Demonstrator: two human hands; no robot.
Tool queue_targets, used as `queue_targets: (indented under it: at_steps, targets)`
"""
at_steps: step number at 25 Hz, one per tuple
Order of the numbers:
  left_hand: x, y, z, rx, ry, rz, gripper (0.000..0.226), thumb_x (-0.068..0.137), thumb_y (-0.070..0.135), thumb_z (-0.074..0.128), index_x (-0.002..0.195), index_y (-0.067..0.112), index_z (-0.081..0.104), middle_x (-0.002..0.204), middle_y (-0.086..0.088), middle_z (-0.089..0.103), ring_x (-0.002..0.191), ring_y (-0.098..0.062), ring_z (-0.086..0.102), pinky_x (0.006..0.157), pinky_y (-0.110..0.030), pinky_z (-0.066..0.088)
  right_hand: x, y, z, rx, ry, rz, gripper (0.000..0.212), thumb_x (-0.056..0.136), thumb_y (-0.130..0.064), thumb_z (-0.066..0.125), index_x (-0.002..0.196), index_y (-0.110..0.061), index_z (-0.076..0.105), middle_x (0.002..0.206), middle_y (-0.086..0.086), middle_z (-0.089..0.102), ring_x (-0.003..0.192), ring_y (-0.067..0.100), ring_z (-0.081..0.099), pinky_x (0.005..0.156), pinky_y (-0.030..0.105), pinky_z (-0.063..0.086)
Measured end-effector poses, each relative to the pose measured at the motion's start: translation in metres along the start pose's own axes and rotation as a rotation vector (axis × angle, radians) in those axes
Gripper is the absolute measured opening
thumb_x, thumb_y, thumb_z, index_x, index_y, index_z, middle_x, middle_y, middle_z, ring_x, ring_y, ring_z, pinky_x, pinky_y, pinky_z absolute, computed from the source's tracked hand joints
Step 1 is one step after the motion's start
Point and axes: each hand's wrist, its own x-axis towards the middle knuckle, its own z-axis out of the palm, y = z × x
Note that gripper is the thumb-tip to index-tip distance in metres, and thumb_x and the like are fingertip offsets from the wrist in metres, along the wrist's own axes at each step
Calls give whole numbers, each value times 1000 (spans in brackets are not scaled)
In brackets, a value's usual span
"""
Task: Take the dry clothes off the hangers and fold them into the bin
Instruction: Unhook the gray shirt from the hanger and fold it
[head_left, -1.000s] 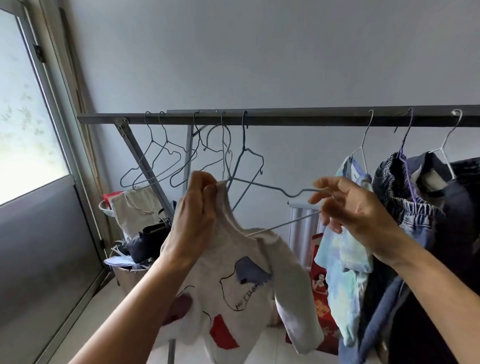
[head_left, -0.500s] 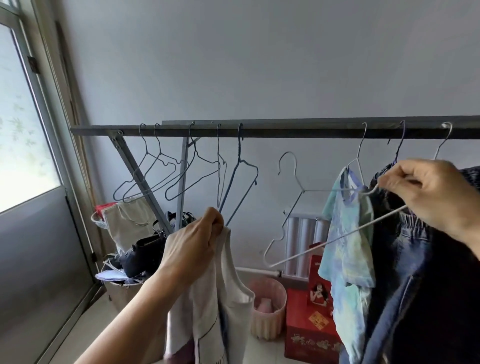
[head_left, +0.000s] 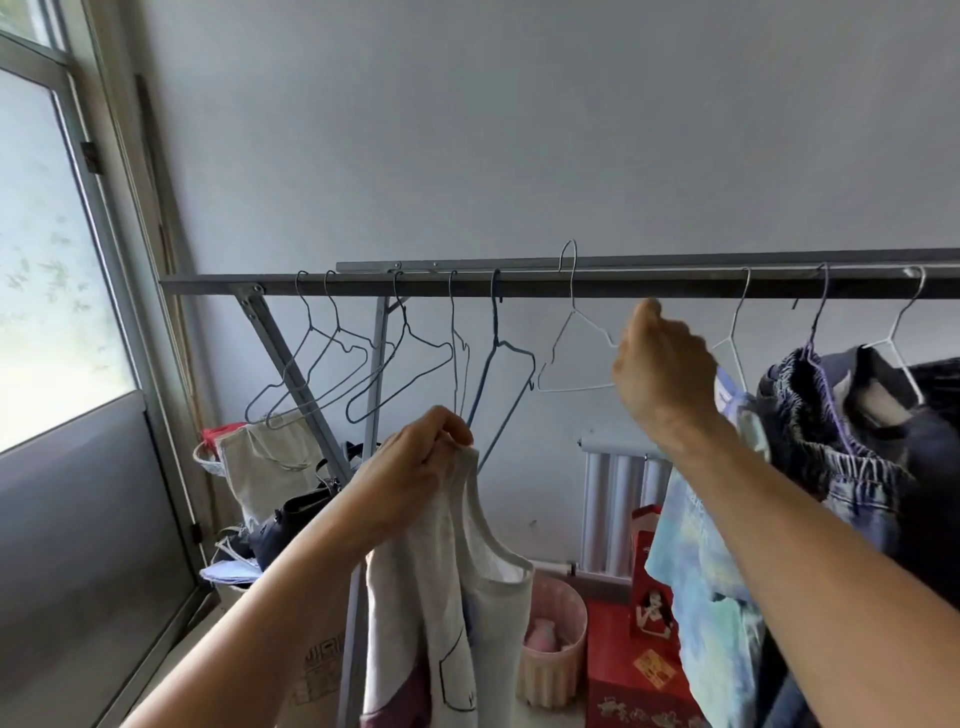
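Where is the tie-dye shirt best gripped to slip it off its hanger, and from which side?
Probably at the shoulder of the shirt, just below the neck of its hanger, coming from the left. The shirt hangs straight down from thin wire, so the top fabric should slide off a sloped arm. The jeans crowd its right side; on the left no garment hangs against it.

Rail (head_left: 649, 283): your empty hangers (head_left: 332, 364) hang left, clothed hangers (head_left: 893, 343) right.
Basket (head_left: 550, 675): on the floor, behind your garment (head_left: 447, 571).
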Motion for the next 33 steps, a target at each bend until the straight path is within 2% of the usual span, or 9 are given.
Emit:
queue_targets:
  at_steps: [7,10,12,15,21,24,27,31,33]
  targets:
    - [0,3,-19,-220,-35,73,19,99,9,51,100,23,63,78,6,63,67,2,53,61,-13,42,-20,-25,24,-119,-261,-51,19,95,-7,49,112,-1,50,110,17,61,103,38,62,75,37,43]
    - [-4,0,-24,-250,-3,114,14,95,6,58,99,19,64,82,-7,65,73,-3,54,65,-17,44,-39,-22,26,-105,-132,-157,20,99,-25,49,110,-9,53,102,7,45,88,31,64,65,31,38]
    - [-4,-1,-25,-270,23,152,14,93,4,61,97,17,64,83,-9,65,75,-6,56,68,-20,46,-63,-29,29,299,-97,-273,16,96,-24,53,107,-15,61,104,0,53,84,19,62,65,27,42]
    - [-6,1,-25,-280,58,206,16,90,0,63,94,16,64,87,-4,67,82,-6,62,76,-17,50,-97,-49,33,965,-492,-228,13,90,-17,64,100,-23,70,95,-9,68,88,4,62,71,19,51]
    - [-19,-1,-35,-271,-35,158,16,84,11,71,96,23,68,82,8,67,78,-3,62,75,-20,51,-107,-62,42,1252,-438,-80,15,97,-12,55,85,-8,62,66,-3,58,59,5,53,55,18,47]
    - [-24,2,-44,-108,-101,53,3,84,25,74,86,25,73,78,1,71,74,-2,64,71,-27,53,-106,-63,38,1157,-410,-227,13,96,-17,58,84,-12,60,65,-8,56,58,2,50,54,18,42]
    - [-28,3,-48,-5,21,54,10,80,38,77,77,30,72,64,11,60,62,1,53,63,-23,43,-106,-49,46,730,-548,-350,21,90,-16,58,73,-26,52,64,-10,52,60,7,50,55,22,38]
    - [-38,-13,-64,-27,141,8,17,76,46,76,82,30,71,70,-13,61,66,-9,50,67,-30,38,-102,-6,57,326,-644,-267,10,88,-22,58,82,-30,57,85,-10,62,81,15,60,69,31,48]
    - [-46,-22,-74,-28,159,-16,27,71,56,74,81,31,73,61,-4,54,63,-8,46,66,-30,35,-95,11,53,311,-630,-211,9,85,-26,64,80,-32,59,89,-12,63,84,12,60,75,32,49]
